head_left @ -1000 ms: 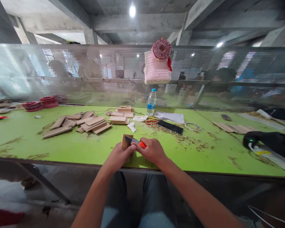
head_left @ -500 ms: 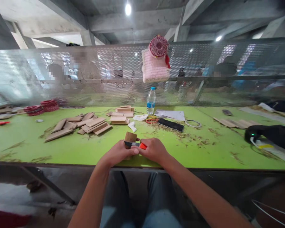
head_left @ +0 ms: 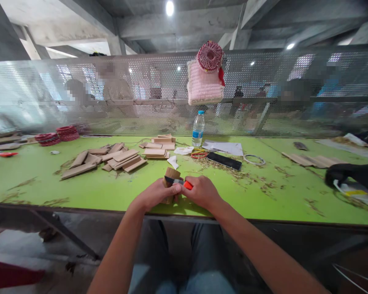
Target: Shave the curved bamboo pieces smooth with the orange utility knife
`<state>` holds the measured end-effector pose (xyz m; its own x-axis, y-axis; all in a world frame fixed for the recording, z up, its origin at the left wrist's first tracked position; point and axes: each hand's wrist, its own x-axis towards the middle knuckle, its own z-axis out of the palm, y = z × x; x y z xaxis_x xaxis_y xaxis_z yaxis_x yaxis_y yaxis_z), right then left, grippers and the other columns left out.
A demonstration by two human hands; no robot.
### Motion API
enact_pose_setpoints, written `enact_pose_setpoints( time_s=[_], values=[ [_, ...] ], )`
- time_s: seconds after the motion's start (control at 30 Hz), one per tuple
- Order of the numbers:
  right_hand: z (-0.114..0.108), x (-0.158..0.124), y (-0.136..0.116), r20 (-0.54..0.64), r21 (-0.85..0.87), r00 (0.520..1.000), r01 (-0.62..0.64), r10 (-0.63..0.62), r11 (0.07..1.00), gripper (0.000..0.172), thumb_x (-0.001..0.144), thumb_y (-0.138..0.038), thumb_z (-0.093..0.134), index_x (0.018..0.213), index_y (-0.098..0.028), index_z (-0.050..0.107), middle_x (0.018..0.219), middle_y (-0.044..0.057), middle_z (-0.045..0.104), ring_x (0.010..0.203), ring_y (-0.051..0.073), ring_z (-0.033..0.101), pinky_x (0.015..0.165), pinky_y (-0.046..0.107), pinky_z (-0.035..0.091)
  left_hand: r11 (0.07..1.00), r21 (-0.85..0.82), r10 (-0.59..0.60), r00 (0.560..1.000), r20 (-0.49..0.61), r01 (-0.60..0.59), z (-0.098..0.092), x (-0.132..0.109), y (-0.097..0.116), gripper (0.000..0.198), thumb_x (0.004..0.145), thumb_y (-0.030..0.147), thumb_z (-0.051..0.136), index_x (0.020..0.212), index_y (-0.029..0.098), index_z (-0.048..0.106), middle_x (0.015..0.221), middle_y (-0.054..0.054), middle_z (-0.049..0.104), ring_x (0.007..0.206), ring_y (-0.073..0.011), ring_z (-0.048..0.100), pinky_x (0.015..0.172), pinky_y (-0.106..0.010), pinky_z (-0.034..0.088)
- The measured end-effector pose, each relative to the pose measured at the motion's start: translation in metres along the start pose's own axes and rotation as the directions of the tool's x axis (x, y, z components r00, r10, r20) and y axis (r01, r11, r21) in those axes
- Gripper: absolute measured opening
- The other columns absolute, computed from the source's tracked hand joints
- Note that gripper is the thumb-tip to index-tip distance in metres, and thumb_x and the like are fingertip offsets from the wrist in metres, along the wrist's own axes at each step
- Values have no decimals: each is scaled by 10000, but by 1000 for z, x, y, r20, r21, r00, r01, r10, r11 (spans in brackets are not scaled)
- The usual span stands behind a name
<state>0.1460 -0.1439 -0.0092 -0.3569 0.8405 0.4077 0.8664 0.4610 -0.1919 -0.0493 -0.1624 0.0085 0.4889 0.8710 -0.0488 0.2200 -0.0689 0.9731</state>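
Observation:
My left hand [head_left: 155,195] is closed around a light brown piece of wood [head_left: 172,172], held near the table's front edge. My right hand [head_left: 201,190] grips a knife [head_left: 188,185] with an orange handle. Its dark blade lies across the front of the wood, pointing left. The left thumb rests by the blade's base, close to the right fingers. Part of the wood's lower end is hidden behind the left hand. Beyond my hands lie a loose pile of wooden slats [head_left: 93,159] and a small stack of them [head_left: 155,152].
A water bottle [head_left: 198,130], a phone [head_left: 224,161], white paper [head_left: 223,147] and a pale ring [head_left: 254,159] lie beyond my right hand. Shavings litter the green table [head_left: 221,204]. A perforated metal screen [head_left: 159,114] stands behind, with a pink pouch [head_left: 205,85] hanging on it.
The wood has tilted slightly in my left hand, and more of its lower part shows. The knife blade now slants more across it. The whole view has shifted a little.

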Motion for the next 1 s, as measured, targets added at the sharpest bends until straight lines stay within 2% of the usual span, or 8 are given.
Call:
enact_pose_setpoints(
  time_s=[0.1, 0.27, 0.4, 0.5, 0.67, 0.77, 0.87, 1.0],
  values=[
    [-1, -1, -1, 71, -11, 997, 36, -35, 999, 612, 940, -687, 362, 749, -209, 693, 637, 61, 677, 554, 162, 538, 548, 301, 175, 998, 67, 17, 1000, 7, -18, -2, -2, 3, 532, 780, 658, 656, 808, 126, 666, 720, -57, 654, 649, -163, 559, 584, -249, 401],
    [-2, -3, -2, 60, -73, 998, -9, 14, 997, 624, 948, -690, 347, 756, -202, 687, 654, 74, 685, 568, 172, 558, 550, 313, 158, 978, 202, 66, 997, -43, -56, 2, 0, 6, 517, 834, 627, 605, 683, 136, 657, 647, -34, 629, 601, -141, 527, 575, -239, 384],
    [0, -3, -2, -62, -66, 990, -129, 125, 989, 640, 970, -677, 309, 714, -205, 657, 624, 67, 665, 563, 167, 556, 553, 316, 162, 999, 48, 13, 995, -102, -8, 7, 2, 2, 527, 832, 656, 590, 748, 138, 630, 696, -44, 632, 629, -160, 567, 618, -268, 436],
    [0, -2, -1, -89, -37, 989, -124, 120, 992, 642, 972, -674, 308, 697, -204, 649, 606, 57, 651, 555, 159, 547, 555, 311, 168, 999, -43, 0, 994, -108, -5, 8, 1, -1, 544, 800, 683, 614, 794, 139, 606, 735, -47, 627, 663, -165, 576, 656, -285, 463],
    [0, -2, -2, 36, -19, 999, 31, -30, 999, 617, 938, -692, 369, 753, -203, 696, 632, 62, 668, 558, 163, 542, 551, 305, 164, 997, 51, 59, 997, -41, -57, 4, -4, 3, 583, 763, 713, 633, 774, 130, 629, 725, -51, 624, 671, -159, 541, 611, -255, 419],
    [1, -3, -2, 54, -23, 997, 58, -57, 998, 623, 929, -704, 370, 765, -203, 701, 643, 65, 675, 567, 167, 550, 552, 308, 157, 988, 147, 62, 997, -36, -56, 5, -4, 6, 544, 793, 677, 620, 730, 137, 627, 675, -31, 597, 630, -145, 506, 566, -242, 378],
    [1, -3, -3, -1, -28, 1000, -21, 21, 999, 641, 946, -700, 338, 717, -202, 670, 625, 63, 667, 553, 162, 547, 551, 312, 163, 985, 169, 41, 992, -122, -20, 10, -3, 5, 511, 823, 645, 595, 708, 147, 611, 647, -22, 586, 602, -143, 504, 561, -249, 378],
    [0, -2, -5, -74, -7, 992, -106, 105, 994, 652, 968, -683, 310, 679, -204, 645, 601, 56, 651, 536, 158, 537, 549, 312, 175, 1000, -19, -20, 976, -217, 16, 14, -3, -1, 530, 766, 677, 636, 804, 149, 606, 700, -36, 619, 638, -169, 558, 622, -280, 439]
  ],
)
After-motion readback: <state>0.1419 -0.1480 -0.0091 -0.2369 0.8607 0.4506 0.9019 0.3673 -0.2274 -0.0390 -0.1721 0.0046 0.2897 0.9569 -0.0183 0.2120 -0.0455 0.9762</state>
